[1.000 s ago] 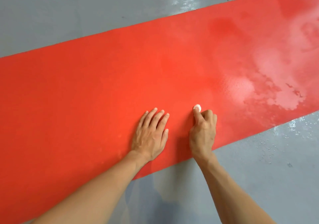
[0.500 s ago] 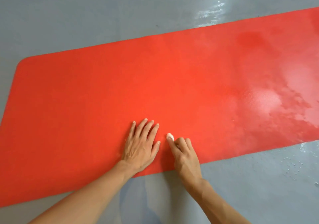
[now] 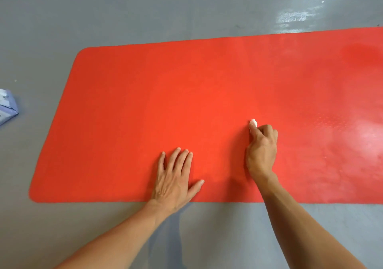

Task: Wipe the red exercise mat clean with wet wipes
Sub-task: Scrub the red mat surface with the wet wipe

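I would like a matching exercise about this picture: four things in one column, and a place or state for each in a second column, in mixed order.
Things:
1. left hand
2. right hand
3. wipe
4. blue pack

Places or states:
A. on the floor, left of the mat
B. flat on the mat, fingers straight
C. small white wad at the fingertips
D. curled, pinching something

Pairs: 1-B, 2-D, 3-C, 4-A
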Demonstrator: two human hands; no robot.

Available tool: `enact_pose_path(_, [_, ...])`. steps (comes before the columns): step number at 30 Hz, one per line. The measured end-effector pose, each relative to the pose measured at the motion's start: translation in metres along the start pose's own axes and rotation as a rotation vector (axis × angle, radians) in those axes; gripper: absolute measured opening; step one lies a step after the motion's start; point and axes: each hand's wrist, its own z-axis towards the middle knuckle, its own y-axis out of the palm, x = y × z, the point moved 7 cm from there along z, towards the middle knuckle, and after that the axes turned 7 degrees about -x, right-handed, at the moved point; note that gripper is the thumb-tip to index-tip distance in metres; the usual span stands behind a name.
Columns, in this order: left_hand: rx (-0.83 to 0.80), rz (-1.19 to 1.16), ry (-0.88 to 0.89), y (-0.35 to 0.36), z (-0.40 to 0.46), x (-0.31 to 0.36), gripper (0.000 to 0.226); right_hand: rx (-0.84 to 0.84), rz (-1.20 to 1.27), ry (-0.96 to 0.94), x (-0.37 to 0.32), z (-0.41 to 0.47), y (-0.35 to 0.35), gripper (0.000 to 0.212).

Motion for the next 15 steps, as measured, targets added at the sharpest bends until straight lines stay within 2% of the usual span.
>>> enact_pose_path(5, [0.012, 0.025, -0.097, -0.001, -0.022, -0.028, 0.1, -0.21, 0.047, -0.351, -0.088, -0.041, 0.048, 0.042])
enact_pose_path(9, [-0.01, 0.052, -0.129, -0.001, -0.037, -0.043, 0.102, -0.379, 0.179, -0.678, -0.143, -0.076, 0.08, 0.038])
enact_pose_path(12, [-0.02, 0.038, -0.114, -0.001, -0.043, -0.046, 0.096, -0.486, 0.209, -0.916, -0.144, -0.086, 0.078, 0.042])
enact_pose_path(15, [-0.031, 0.026, -0.115, 0.001, -0.046, -0.047, 0.088, -0.539, 0.189, -1.071, -0.123, -0.094, 0.056, 0.042])
